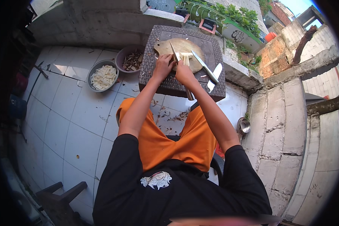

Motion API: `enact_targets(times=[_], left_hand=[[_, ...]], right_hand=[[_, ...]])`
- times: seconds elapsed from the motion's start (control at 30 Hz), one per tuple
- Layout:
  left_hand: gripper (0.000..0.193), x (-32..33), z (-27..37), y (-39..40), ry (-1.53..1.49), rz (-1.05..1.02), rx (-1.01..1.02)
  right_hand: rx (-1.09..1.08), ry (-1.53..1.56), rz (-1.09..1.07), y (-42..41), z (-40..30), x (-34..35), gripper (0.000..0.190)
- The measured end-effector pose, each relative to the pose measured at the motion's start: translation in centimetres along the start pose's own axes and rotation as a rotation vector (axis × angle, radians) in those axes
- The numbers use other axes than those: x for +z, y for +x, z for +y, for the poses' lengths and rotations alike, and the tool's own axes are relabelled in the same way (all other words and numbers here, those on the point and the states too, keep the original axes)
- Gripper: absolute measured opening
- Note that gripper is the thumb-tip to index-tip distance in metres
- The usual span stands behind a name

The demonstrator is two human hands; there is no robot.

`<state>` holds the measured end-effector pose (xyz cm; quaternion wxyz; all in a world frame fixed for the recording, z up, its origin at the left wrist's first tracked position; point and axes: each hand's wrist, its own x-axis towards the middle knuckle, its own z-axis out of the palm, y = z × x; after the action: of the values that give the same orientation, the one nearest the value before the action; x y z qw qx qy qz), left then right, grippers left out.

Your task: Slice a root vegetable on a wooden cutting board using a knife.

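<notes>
My right hand (184, 74) grips a kitchen knife (174, 50), its blade pointing away over the round wooden cutting board (193, 45) and its metal handle end showing behind the hand. My left hand (163, 66) is on the board's near left part, fingertips close beside the blade; whatever lies under them is hidden. Pale peeled root pieces (186, 57), perhaps cassava, lie right of the blade. A second knife (205, 66) with a metal handle rests across the board's right edge. Beside it, a broad-bladed knife (215, 76) lies on the brown woven-pattern table (155, 38).
Left of the table, a grey basin (89, 84) holds cut pale pieces, next to a purplish basin (120, 60) of brown peelings. Peel scraps (180, 115) litter the white tiled floor (82, 113). A metal bowl (244, 125) stands by the block wall (274, 135) at right.
</notes>
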<state>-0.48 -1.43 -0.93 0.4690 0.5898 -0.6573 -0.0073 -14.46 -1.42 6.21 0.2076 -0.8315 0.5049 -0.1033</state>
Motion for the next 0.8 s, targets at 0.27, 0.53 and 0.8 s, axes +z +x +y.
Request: enact_targets(times=[0.27, 0.53, 0.8], left_hand=[[0.038, 0.2, -0.2, 0.0, 0.015, 0.021, 0.007], [0.038, 0.2, -0.6, 0.2, 0.016, -0.002, -0.007], [0.036, 0.1, -0.7, -0.4, 0.015, 0.036, -0.010]], right_hand=[[0.096, -0.026, -0.072, 0.6, -1.2, -0.1, 0.040], [0.011, 0.046, -0.066, 1.8, 0.0, 0.4, 0.030], [-0.055, -0.031, -0.046, 4.3, 0.8, 0.4, 0.032]])
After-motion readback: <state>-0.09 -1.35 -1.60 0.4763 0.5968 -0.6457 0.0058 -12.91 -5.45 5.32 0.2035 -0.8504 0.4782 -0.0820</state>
